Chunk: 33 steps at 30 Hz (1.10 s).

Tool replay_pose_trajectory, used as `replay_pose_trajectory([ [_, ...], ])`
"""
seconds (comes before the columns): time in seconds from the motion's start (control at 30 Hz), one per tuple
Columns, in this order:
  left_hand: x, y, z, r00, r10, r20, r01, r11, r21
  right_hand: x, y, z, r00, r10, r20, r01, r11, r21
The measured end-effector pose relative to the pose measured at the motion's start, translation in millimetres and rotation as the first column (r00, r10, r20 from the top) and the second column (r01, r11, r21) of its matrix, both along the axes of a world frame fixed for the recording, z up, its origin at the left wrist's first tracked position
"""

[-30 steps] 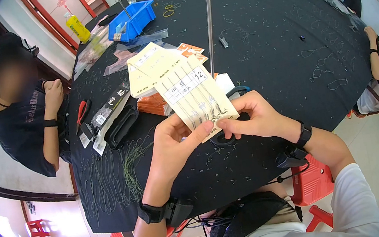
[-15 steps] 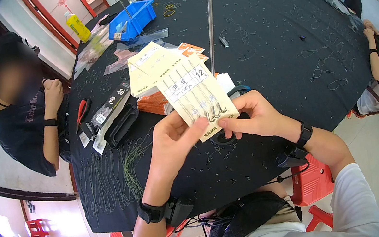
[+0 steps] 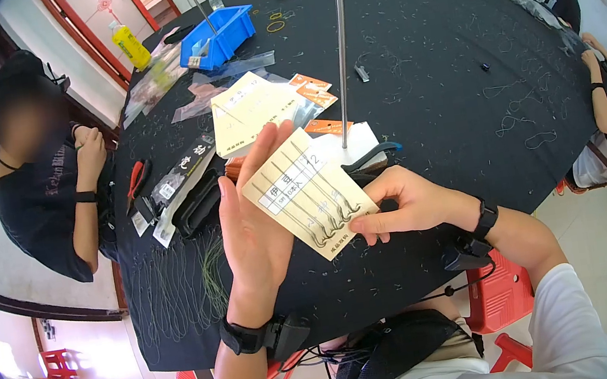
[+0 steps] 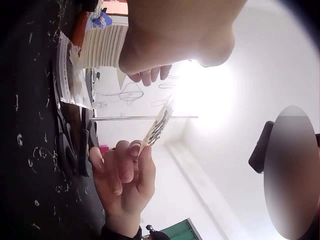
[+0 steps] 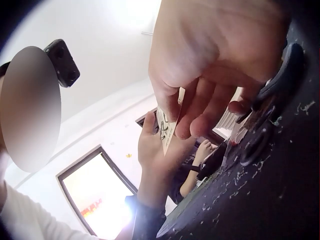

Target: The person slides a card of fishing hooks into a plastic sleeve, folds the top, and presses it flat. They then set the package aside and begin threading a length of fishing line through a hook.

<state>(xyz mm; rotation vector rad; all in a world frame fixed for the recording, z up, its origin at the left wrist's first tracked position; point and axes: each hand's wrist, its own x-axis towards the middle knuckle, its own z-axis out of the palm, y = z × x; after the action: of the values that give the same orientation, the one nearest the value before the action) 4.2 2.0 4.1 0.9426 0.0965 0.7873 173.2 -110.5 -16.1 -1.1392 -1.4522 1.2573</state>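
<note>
My right hand [image 3: 417,198] pinches a cream card [image 3: 297,198] at its lower right corner, between thumb and fingers. Several fish hooks [image 3: 335,220] with dark line leaders lie side by side along the card, below a white label marked 12. Behind the card's left side, my left hand [image 3: 248,224] is spread with straight fingers, partly hidden by it. From the left wrist the card [image 4: 159,124] shows nearly edge-on, apart from the left palm [image 4: 175,37]. In the right wrist view, the right thumb presses on the card [image 5: 169,132].
More cream cards [image 3: 249,108] are stacked beyond my hands, by orange packets [image 3: 314,89]. A metal pole [image 3: 340,52] rises beside them, near a blue-tipped tool handle [image 3: 376,154]. At left are black packaging [image 3: 193,205], red-handled pliers [image 3: 136,180] and green line [image 3: 210,272]. People sit around the table.
My left hand has let go of the card's lower left edge and opened out behind it. The card has tilted and moved slightly down and left, still in my right hand.
</note>
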Motion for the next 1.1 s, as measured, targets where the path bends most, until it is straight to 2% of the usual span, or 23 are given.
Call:
replay_pose_trajectory([
  [0.1, -0.1, -2.6, -2.1, 0.996, -0.086, -0.005, 0.086, 0.995, -0.055, 0.0, 0.3, -1.8, 1.000, -0.013, -0.007, 0.013, 1.000, -0.003],
  [0.23, 0.5, -6.3, -1.5, 0.994, -0.104, -0.035, 0.102, 0.994, -0.033, 1.1, 0.7, -2.7, 1.000, -0.001, 0.016, 0.001, 1.000, 0.018],
  [0.3, -0.1, -6.5, -0.4, 0.985, -0.132, -0.115, 0.130, 0.991, -0.023, 0.2, 0.3, -3.2, 1.000, -0.030, -0.011, 0.030, 1.000, -0.005],
  [0.5, -0.2, -2.3, -8.2, 0.969, -0.248, -0.004, 0.247, 0.967, -0.061, -0.1, -0.2, -3.9, 0.997, -0.067, -0.034, 0.068, 0.997, 0.022],
  [0.67, -7.0, 1.1, -10.7, 0.963, -0.268, -0.020, 0.260, 0.950, -0.170, 2.5, -3.1, 1.3, 0.991, -0.130, -0.031, 0.131, 0.990, 0.056],
  [0.77, -8.1, 8.5, -6.9, 0.994, -0.064, -0.089, 0.057, 0.995, -0.077, 3.6, -3.3, 2.8, 0.983, -0.174, -0.057, 0.180, 0.978, 0.108],
  [0.8, -8.2, 12.1, -4.7, 0.994, -0.066, -0.087, 0.061, 0.996, -0.064, 4.7, -3.2, 2.9, 0.977, -0.204, -0.064, 0.210, 0.970, 0.119],
  [0.87, -9.1, 16.2, 2.1, 0.954, 0.162, -0.250, -0.103, 0.966, 0.236, 7.6, -3.7, 2.8, 0.969, -0.235, -0.071, 0.243, 0.961, 0.135],
  [0.93, -14.5, 11.0, 16.3, 0.947, 0.180, -0.264, -0.119, 0.965, 0.233, 11.1, -1.9, 2.2, 0.962, -0.266, -0.068, 0.273, 0.953, 0.130],
  [1.0, -22.6, 3.6, 29.0, 0.861, 0.294, -0.414, -0.113, 0.906, 0.408, 13.3, -0.6, 1.8, 0.961, -0.257, -0.101, 0.270, 0.951, 0.149],
  [1.07, -29.9, -0.1, 31.2, 0.832, 0.361, -0.421, -0.160, 0.884, 0.440, 14.5, -0.2, 1.0, 0.955, -0.264, -0.135, 0.282, 0.949, 0.143],
  [1.1, -34.3, -0.7, 33.3, 0.796, 0.420, -0.436, -0.106, 0.805, 0.583, 15.1, 0.1, 1.7, 0.951, -0.280, -0.128, 0.297, 0.944, 0.143],
])
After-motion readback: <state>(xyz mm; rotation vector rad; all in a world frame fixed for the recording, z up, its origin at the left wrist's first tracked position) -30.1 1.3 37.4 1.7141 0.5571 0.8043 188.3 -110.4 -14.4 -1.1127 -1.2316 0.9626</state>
